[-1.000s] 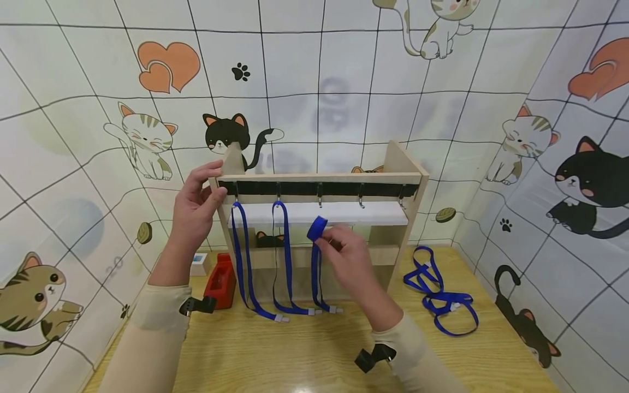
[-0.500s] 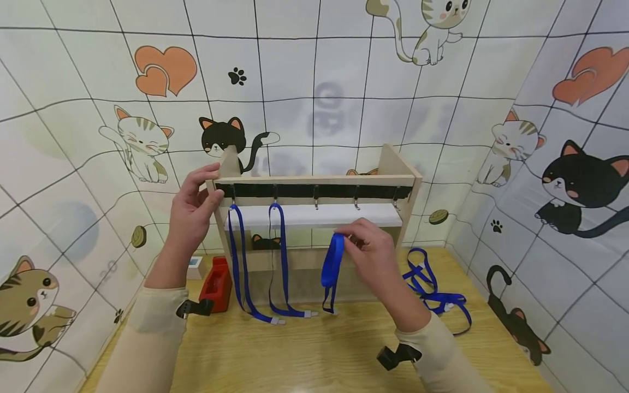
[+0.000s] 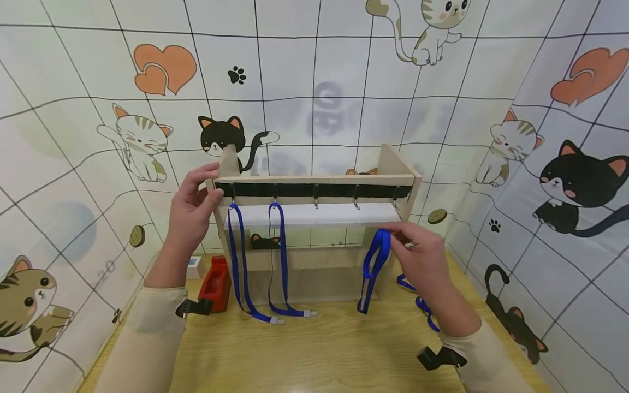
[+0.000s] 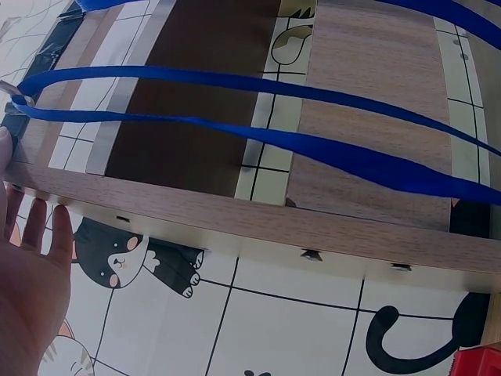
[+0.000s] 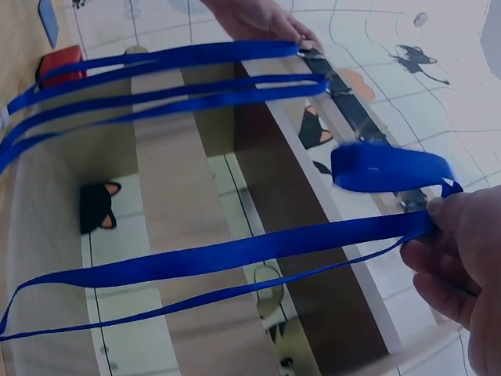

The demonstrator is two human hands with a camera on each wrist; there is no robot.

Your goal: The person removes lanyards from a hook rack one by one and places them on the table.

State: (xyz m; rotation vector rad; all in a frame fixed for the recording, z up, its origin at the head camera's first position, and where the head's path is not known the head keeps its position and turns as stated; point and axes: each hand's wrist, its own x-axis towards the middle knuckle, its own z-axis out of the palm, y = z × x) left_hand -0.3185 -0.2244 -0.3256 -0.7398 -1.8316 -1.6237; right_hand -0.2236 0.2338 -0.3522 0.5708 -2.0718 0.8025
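Observation:
A wooden rack (image 3: pixel 319 179) with a row of metal hooks (image 3: pixel 357 202) stands on the table. Two blue lanyards (image 3: pixel 238 256) (image 3: pixel 284 256) hang from its two left hooks. My left hand (image 3: pixel 190 210) grips the rack's top left corner, thumb in front; its fingers (image 4: pixel 35 227) show beside the rack's edge (image 4: pixel 235 227). My right hand (image 3: pixel 420 259) pinches the top loop of a third blue lanyard (image 3: pixel 372 270) in front of the rack's right part, just below the shelf; the strap (image 5: pixel 235 251) trails down to the table.
A red tape dispenser (image 3: pixel 214 284) and a small white box (image 3: pixel 195 266) sit left of the rack. More blue lanyards (image 3: pixel 417 300) lie on the table behind my right hand. Cat-patterned walls close in on the back and both sides.
My right hand carried the lanyard rightward, from the rack's middle to its right part. The left hand stayed on the rack's corner.

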